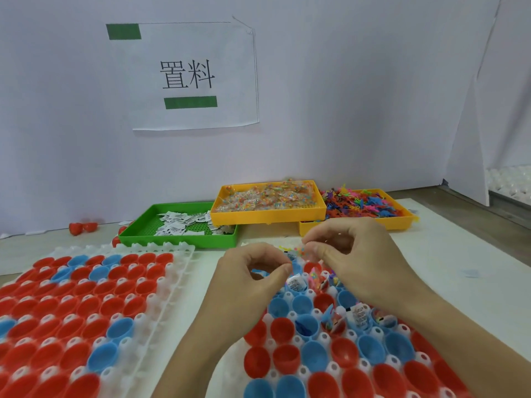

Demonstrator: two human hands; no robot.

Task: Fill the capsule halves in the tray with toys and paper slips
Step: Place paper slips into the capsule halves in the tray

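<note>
A white tray [290, 314] at the lower right holds red and blue capsule halves [287, 359]; several at its far end carry paper slips [296, 283] and small toys. My left hand [247, 285] hovers over the tray's far left part, thumb and forefinger pinched on something small that I cannot make out. My right hand [356, 254] hangs just right of it and pinches a clear packet of coloured beads [300, 250] above the far capsule halves.
A second white tray [178, 271] of red and blue capsule halves lies at the left. Behind stand a green tray [178, 239] with paper slips, a yellow tray [267, 215] of bead packets and another yellow tray [402, 224] of coloured plastic toys. Loose red halves [82, 227] lie by the white wall.
</note>
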